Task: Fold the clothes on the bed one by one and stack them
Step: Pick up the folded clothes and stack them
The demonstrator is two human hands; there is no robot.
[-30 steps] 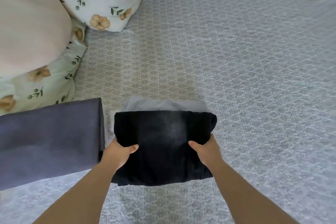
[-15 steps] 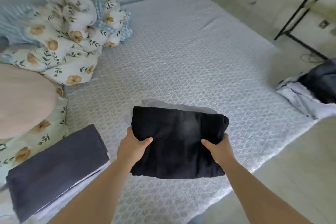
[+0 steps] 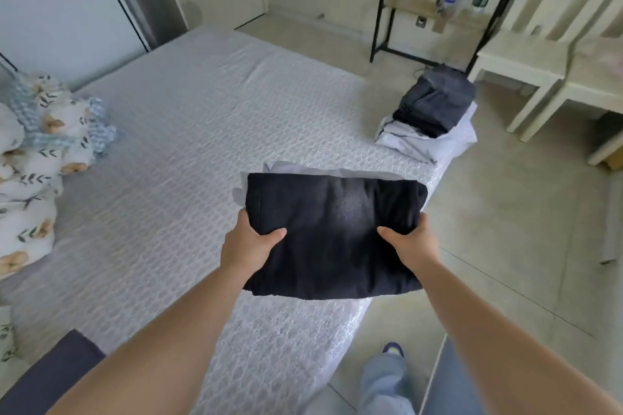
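On the left a folded dark grey cloth (image 3: 50,371) lies at the bed (image 3: 188,131) corner, and far right a small stack (image 3: 431,114) already waits (its folds look loose). Between them the left hand (image 3: 247,242) and right hand (image 3: 411,242) grip the folded black garment (image 3: 332,232) by its sides, thumbs on top, a grey piece (image 3: 303,168) under it, held above the bed edge; I judge it must still join the stack.

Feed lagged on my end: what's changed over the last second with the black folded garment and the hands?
Both hands, left hand and right hand, have lifted the black folded garment, with the light grey garment beneath it, off the bed and are carrying it right, toward the stack of folded clothes. The grip is unchanged.
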